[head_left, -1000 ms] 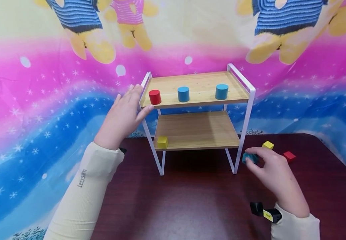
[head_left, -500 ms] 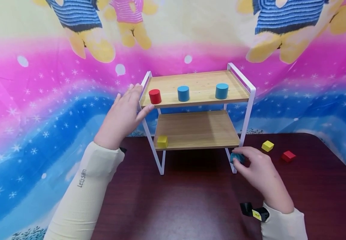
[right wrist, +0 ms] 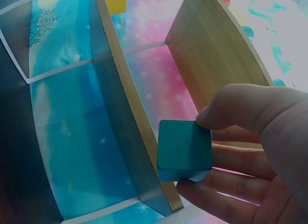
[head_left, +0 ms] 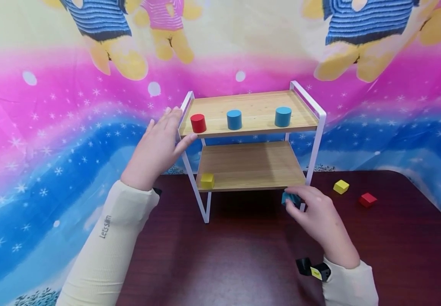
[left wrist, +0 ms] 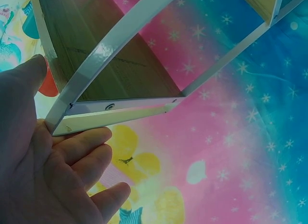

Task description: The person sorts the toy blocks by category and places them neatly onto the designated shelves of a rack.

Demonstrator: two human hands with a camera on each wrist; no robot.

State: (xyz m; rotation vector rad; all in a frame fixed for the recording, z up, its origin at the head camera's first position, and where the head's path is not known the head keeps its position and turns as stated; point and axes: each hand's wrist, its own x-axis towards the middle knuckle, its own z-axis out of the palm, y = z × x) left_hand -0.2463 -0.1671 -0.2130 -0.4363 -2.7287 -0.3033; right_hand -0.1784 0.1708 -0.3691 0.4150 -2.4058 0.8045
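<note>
A blue-green cube (head_left: pixel 287 198) is pinched between the thumb and fingers of my right hand (head_left: pixel 317 221), just below the front right edge of the lower shelf. In the right wrist view, this block (right wrist: pixel 184 144) overlaps that board's edge. My left hand (head_left: pixel 154 148) rests against the upper left side of the two-tier shelf (head_left: pixel 254 104), its fingers extended. The left wrist view has the white frame corner (left wrist: pixel 57 113) between thumb and fingers. Along the front of the top board stand a red cylinder (head_left: pixel 198 123) and two blue cylinders (head_left: pixel 234 120). A yellow cube (head_left: pixel 207 181) sits at the lower board's left.
On the dark table (head_left: pixel 235 259), right of the shelf, lie another yellow cube (head_left: pixel 341 186) and a red cube (head_left: pixel 368 199). White metal legs (head_left: pixel 314 155) flank both boards. A cartoon-printed cloth backdrop (head_left: pixel 71 106) hangs behind.
My right hand has carried the blue-green cube leftward, from beside the shelf's right leg to the lower board's front right corner. My left hand has stayed in place.
</note>
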